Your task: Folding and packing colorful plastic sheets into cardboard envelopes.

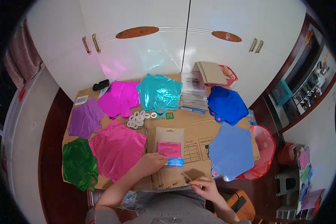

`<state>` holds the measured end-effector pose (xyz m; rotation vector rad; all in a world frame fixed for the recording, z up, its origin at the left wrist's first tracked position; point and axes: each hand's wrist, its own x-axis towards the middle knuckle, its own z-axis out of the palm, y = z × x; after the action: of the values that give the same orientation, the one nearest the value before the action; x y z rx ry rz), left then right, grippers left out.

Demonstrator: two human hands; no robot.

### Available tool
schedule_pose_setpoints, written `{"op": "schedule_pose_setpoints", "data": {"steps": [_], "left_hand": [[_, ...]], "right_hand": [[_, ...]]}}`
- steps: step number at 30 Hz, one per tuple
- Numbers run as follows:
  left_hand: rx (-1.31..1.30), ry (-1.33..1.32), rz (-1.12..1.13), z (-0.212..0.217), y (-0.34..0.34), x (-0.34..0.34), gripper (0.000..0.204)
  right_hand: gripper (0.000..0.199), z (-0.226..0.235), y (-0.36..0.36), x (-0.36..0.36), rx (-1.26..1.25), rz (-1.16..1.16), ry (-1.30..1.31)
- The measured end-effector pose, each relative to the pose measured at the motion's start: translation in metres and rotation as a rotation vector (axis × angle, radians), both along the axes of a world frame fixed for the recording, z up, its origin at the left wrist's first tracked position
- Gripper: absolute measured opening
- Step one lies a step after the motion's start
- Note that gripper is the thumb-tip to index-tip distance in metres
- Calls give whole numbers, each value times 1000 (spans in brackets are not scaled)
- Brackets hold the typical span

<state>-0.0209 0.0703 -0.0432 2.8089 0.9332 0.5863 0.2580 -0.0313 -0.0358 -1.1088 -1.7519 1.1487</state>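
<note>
Obs. The clear hang-hole pouch [170, 136] lies flat on the cardboard-covered worktop [198, 128], almost straight in front of you. Its long axis runs away from your body: punched top at the far end, blue label [176, 161] at the near end. A folded pink foil piece [169, 150] shows in its middle.

Left: your left hand [153, 163] is the nearer one. It comes in from the left, its fingertips on the left end of the blue label. Whether this grip pinches the pouch or merely presses it down, you cannot tell from above.

Right: your right hand [206, 188] is off the pouch, below and to the right of its near edge. Thumb and fingers are together, clamped on a thin strip [186, 176]. The strip's long axis slants up and left, free end toward the pouch's lower right corner, apparently just short of it; material unclear.

Key relation: from the right grip, the pouch lies up and to the left, the strip's free end between the two.

Surroundings: pink foil balloons [117, 149], flat, lie left of the pouch; pale blue foil balloons [232, 151] lie to the right. White rolls [137, 120] sit beyond, to the upper left.
</note>
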Motion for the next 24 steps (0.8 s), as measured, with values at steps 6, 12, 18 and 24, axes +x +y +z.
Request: {"op": "schedule_pose_setpoints", "data": {"steps": [6, 12, 18, 24], "left_hand": [[-12, -3, -15, 3, -2, 2, 18], [198, 121, -29, 0, -5, 8, 10], [282, 152, 27, 5, -11, 13, 5], [264, 105, 48, 5, -12, 14, 6]], "right_hand": [[29, -3, -4, -6, 444, 96, -184], [29, -5, -4, -12, 508, 96, -186], [30, -5, -9, -17, 810, 230, -322], [36, -13, -5, -27, 962, 260, -514]]}}
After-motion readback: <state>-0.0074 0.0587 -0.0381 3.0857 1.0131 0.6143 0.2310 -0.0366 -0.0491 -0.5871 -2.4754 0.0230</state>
